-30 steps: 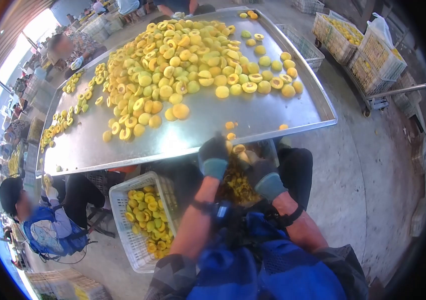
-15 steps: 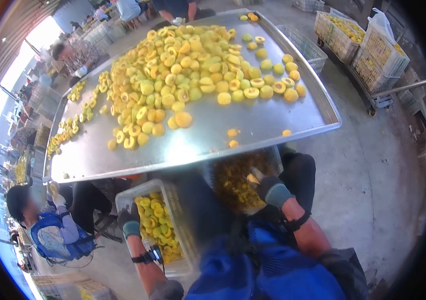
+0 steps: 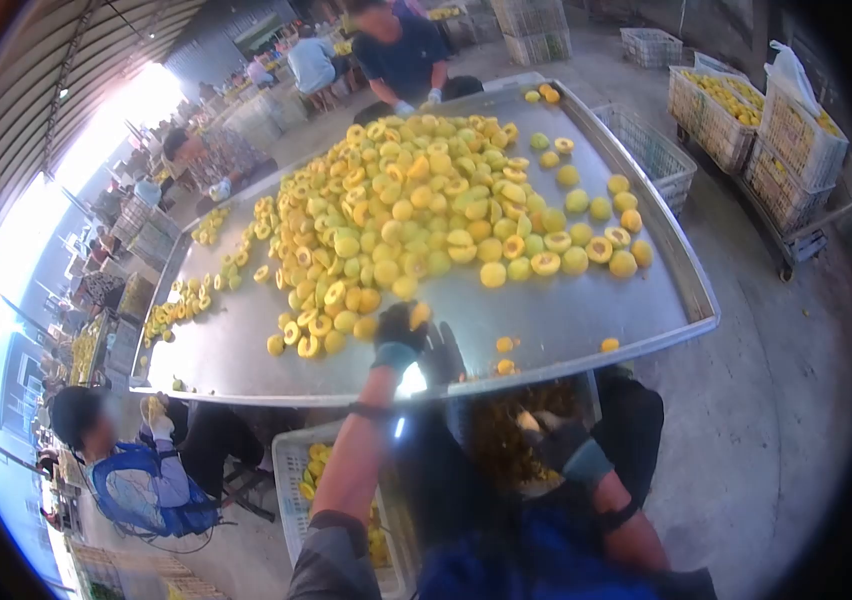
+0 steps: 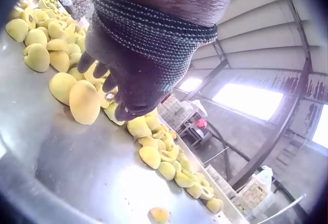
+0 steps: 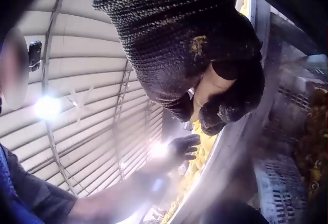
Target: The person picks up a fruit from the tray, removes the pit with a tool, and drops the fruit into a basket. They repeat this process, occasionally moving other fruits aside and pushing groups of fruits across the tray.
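My gloved left hand (image 3: 401, 325) reaches over the metal table at the front edge of a heap of yellow peaches (image 3: 396, 200). Its fingers are spread beside an orange-yellow peach (image 4: 84, 102), which lies by the fingertips in the left wrist view. Lower down, my gloved right hand (image 3: 561, 442) is over a crate of brown and yellow scraps (image 3: 506, 440). The right fingers curl round a tan, rod-like thing (image 5: 211, 86); I cannot tell what it is. Many peaches in the heap are cut in halves, some showing a reddish hollow.
A raised rim (image 3: 696, 330) borders the metal table. Left of my legs stands a white crate (image 3: 291, 470) of peach halves. One person (image 3: 136, 480) sits at the left, another (image 3: 401, 55) at the far side. Loaded crates (image 3: 711, 110) stand on a cart at the right.
My left hand went from near the right hand to the white crate of halves, then up to the heap on the table. The right hand stays over the scrap crate. The head view has tilted up.
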